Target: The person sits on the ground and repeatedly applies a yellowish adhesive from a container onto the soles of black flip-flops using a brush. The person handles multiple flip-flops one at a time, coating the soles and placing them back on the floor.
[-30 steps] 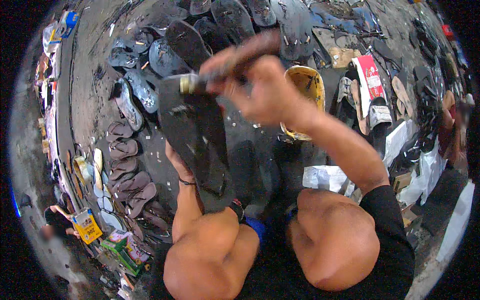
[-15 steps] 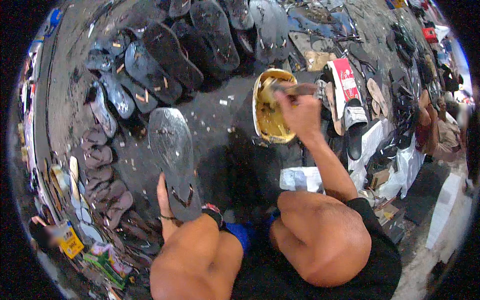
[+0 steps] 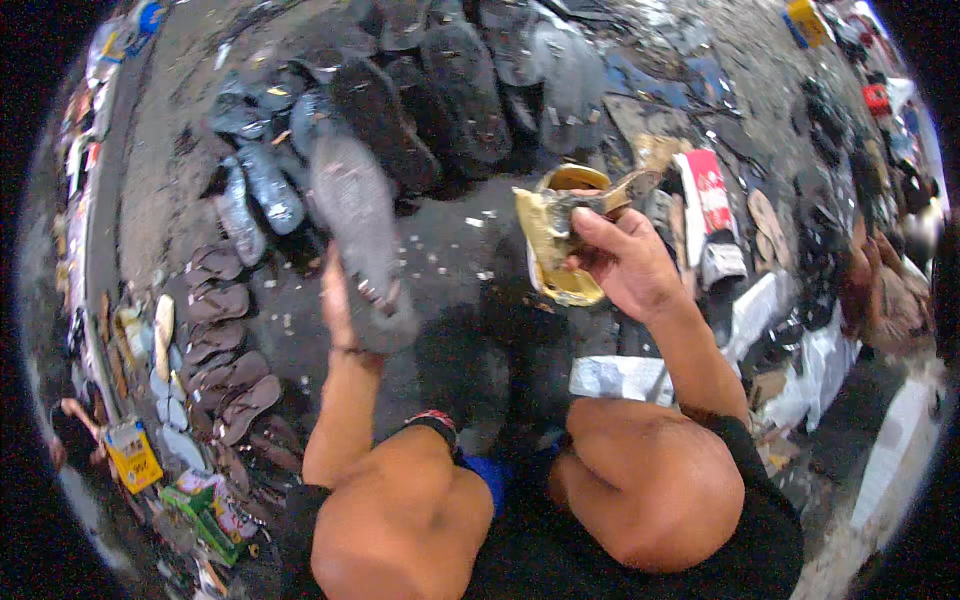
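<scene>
My left hand (image 3: 338, 296) grips a dark grey sandal sole (image 3: 355, 215) by its near end and holds it out flat, pointing away from me. My right hand (image 3: 625, 265) is closed on a brush with a wooden handle (image 3: 622, 190). The brush head rests at the rim of a yellow glue-smeared tin (image 3: 552, 250) on the ground, just right of the sole. My bare knees fill the lower part of the view.
Rows of dark soles (image 3: 450, 90) lie on the ground ahead. Brown sandals (image 3: 220, 340) line the left side, with coloured boxes (image 3: 130, 452) below them. A red and white packet (image 3: 706, 190) and white paper (image 3: 620, 376) lie right. Another person (image 3: 890, 290) sits far right.
My right hand has left the sole and carried the brush right to the yellow tin. The sole in my left hand has dropped lower and farther from me.
</scene>
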`<state>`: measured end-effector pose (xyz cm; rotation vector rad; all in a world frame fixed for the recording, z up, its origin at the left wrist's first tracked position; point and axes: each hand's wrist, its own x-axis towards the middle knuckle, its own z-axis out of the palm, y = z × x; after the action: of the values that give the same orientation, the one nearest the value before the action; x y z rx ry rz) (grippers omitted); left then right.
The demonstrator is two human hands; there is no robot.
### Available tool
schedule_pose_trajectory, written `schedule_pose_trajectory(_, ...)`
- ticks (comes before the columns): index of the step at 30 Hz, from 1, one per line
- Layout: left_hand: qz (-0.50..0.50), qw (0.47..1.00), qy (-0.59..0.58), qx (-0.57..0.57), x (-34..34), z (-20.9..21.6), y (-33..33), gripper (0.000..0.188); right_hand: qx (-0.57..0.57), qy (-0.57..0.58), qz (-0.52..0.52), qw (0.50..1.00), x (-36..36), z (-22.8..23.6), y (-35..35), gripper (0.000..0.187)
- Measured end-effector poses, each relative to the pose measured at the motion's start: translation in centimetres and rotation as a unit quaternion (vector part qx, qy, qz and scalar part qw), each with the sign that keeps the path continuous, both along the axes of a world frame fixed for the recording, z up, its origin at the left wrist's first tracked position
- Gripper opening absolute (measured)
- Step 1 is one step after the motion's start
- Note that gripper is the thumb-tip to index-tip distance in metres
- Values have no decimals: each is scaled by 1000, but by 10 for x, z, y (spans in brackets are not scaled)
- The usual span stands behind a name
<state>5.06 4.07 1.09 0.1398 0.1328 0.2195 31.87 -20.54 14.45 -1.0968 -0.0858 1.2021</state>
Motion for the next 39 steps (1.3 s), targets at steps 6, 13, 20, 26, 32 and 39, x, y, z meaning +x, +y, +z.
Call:
schedule_pose_trajectory(6,133,968,178,117,63,31,-53,47,121,-576,60,806,-40,-13,86,21)
schedule_pose_trajectory(13,154,946,207,195,40,56,-24,47,289,-586,177,736,-62,12,51,35)
schedule_pose_trajectory(20,170,947,208,175,42,60,-14,48,245,-551,260,754,-79,1,51,48)
schedule_pose_trajectory(26,150,934,244,214,49,59,-52,49,269,-717,42,641,-36,10,114,32)
schedule_pose_trajectory(32,152,943,218,200,47,62,-32,50,340,-679,102,643,-94,10,56,38)
schedule_pose_trajectory(39,137,937,214,240,30,70,-26,52,331,-614,134,703,-87,1,58,51)
